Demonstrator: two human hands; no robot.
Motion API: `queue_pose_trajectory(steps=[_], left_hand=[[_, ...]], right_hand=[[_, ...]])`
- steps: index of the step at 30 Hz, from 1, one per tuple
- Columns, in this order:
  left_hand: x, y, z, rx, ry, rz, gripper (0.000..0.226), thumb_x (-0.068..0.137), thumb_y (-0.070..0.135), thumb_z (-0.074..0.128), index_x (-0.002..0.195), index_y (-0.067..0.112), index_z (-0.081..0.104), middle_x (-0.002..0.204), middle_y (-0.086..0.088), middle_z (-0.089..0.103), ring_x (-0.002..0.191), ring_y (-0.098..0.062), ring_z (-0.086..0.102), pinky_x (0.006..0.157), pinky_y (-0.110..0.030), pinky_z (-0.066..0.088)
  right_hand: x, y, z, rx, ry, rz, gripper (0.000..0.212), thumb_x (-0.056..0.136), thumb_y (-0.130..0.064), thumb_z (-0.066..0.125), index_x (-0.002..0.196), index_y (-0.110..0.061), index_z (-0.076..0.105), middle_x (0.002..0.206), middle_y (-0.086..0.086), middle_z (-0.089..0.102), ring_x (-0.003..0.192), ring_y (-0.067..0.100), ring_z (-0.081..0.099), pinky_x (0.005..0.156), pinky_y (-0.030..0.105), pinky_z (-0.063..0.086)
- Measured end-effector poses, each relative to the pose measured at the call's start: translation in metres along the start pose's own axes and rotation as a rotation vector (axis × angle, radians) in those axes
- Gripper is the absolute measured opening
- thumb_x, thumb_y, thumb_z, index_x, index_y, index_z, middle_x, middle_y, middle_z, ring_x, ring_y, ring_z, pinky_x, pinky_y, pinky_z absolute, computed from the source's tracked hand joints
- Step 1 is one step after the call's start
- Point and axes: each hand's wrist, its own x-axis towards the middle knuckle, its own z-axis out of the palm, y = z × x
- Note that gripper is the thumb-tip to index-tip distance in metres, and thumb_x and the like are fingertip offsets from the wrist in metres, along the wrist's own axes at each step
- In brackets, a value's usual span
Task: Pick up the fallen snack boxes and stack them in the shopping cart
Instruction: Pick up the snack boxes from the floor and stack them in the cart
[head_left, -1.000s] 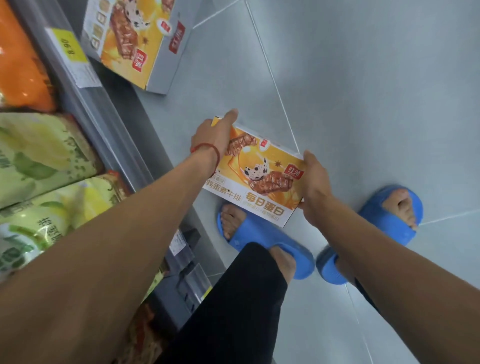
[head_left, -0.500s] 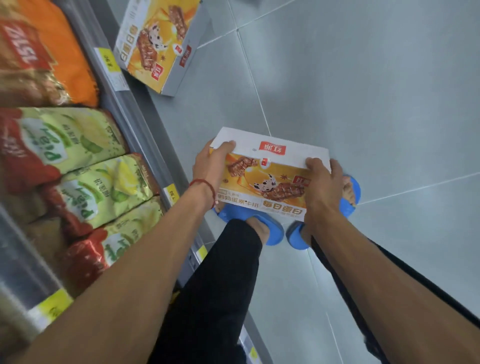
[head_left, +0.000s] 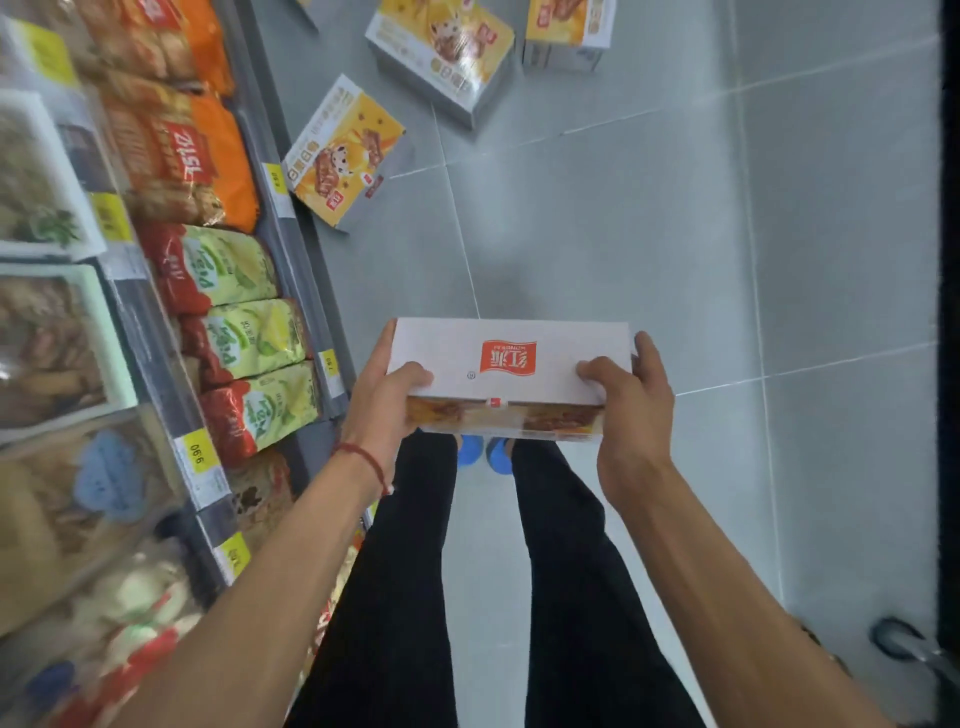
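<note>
I hold one snack box in front of me at about waist height, its white side with a red logo facing up and its orange printed face toward me. My left hand grips its left end, thumb on top. My right hand grips its right end the same way. Three more orange and white snack boxes lie on the grey floor ahead: one against the shelf base, one farther off, one at the top edge. The cart's basket is out of view.
Shelves with snack bags and yellow price tags run along my left. Grey floor tiles stretch ahead and to the right. A black caster wheel shows at the lower right beside a dark vertical edge.
I have straightened up and lifted the box from near the floor to waist height, tilting its white side upward. The view rose, bringing more fallen boxes and the wheel into sight.
</note>
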Motion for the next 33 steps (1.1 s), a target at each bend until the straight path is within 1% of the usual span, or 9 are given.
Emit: queue_pose_trajectory(steps=[4,8,13,17,24,27,29,31,33], left_hand=[[-0.062,0.024,0.009,-0.066,0.033,0.041,0.051,0.092,0.003,0.050,0.128,0.040,0.052,0.113,0.005,0.067,0.105,-0.015,0.062,0.070,-0.030,0.052],[-0.107,0.048,0.017,-0.074,0.042,0.112,0.041,0.096,0.004,0.053,0.124,0.034,0.052,0.104,0.008,0.067,0.088,-0.007,0.068,0.055,-0.019,0.054],[-0.140,0.077,0.027,-0.055,0.042,0.167,0.039,0.094,0.010,0.058,0.128,0.027,0.053,0.108,0.005,0.067,0.091,-0.014,0.065,0.060,-0.027,0.054],[-0.161,0.099,0.033,0.006,0.020,0.196,0.039,0.094,0.022,0.064,0.130,0.028,0.048,0.116,0.006,0.062,0.089,-0.012,0.062,0.055,-0.025,0.051],[-0.181,0.116,0.032,0.232,-0.110,0.308,0.061,0.066,0.053,0.072,0.123,0.044,0.052,0.129,-0.003,0.058,0.108,-0.019,0.064,0.083,-0.038,0.057],[-0.189,0.120,0.031,0.270,-0.191,0.327,0.054,0.083,0.039,0.073,0.130,0.037,0.048,0.124,-0.002,0.063,0.103,-0.016,0.066,0.079,-0.035,0.058],[-0.194,0.121,0.032,0.296,-0.237,0.333,0.048,0.092,0.028,0.069,0.134,0.032,0.046,0.119,0.001,0.065,0.098,-0.012,0.067,0.072,-0.029,0.055],[-0.200,0.123,0.035,0.357,-0.275,0.353,0.048,0.093,0.028,0.067,0.135,0.032,0.045,0.118,0.000,0.065,0.099,-0.013,0.066,0.074,-0.030,0.055],[-0.209,0.124,0.040,0.443,-0.308,0.398,0.047,0.093,0.031,0.067,0.134,0.033,0.044,0.120,-0.001,0.064,0.103,-0.016,0.065,0.080,-0.036,0.058]], right_hand=[[-0.048,-0.035,-0.025,-0.083,-0.109,-0.113,0.042,0.089,-0.008,0.064,0.127,-0.028,0.063,0.136,0.009,0.055,0.110,0.019,0.066,0.063,0.014,0.055],[-0.088,-0.059,-0.052,-0.051,-0.145,-0.187,0.052,0.091,-0.006,0.069,0.136,-0.026,0.056,0.138,0.006,0.057,0.118,0.020,0.063,0.071,0.013,0.055],[-0.132,-0.076,-0.073,0.023,-0.117,-0.246,0.061,0.093,-0.003,0.069,0.144,-0.024,0.043,0.134,0.000,0.057,0.113,0.012,0.060,0.069,0.009,0.053],[-0.156,-0.082,-0.090,0.075,-0.114,-0.272,0.057,0.092,-0.009,0.073,0.137,-0.030,0.045,0.130,-0.001,0.061,0.115,0.017,0.064,0.076,0.019,0.055],[-0.194,-0.084,-0.102,0.167,-0.033,-0.358,0.056,0.091,-0.014,0.076,0.136,-0.030,0.048,0.129,0.001,0.064,0.115,0.021,0.067,0.088,0.034,0.057],[-0.211,-0.079,-0.107,0.217,0.020,-0.369,0.060,0.091,-0.013,0.077,0.140,-0.031,0.046,0.131,-0.001,0.064,0.118,0.021,0.065,0.095,0.038,0.057],[-0.223,-0.075,-0.110,0.247,0.068,-0.374,0.061,0.091,-0.012,0.077,0.141,-0.029,0.046,0.132,-0.001,0.063,0.118,0.020,0.065,0.091,0.035,0.058],[-0.236,-0.070,-0.114,0.282,0.120,-0.380,0.061,0.092,-0.012,0.076,0.143,-0.027,0.046,0.133,-0.001,0.063,0.114,0.016,0.066,0.084,0.029,0.059],[-0.247,-0.062,-0.120,0.293,0.179,-0.396,0.063,0.092,-0.015,0.076,0.146,-0.025,0.045,0.135,-0.002,0.061,0.116,0.014,0.065,0.091,0.030,0.059]])
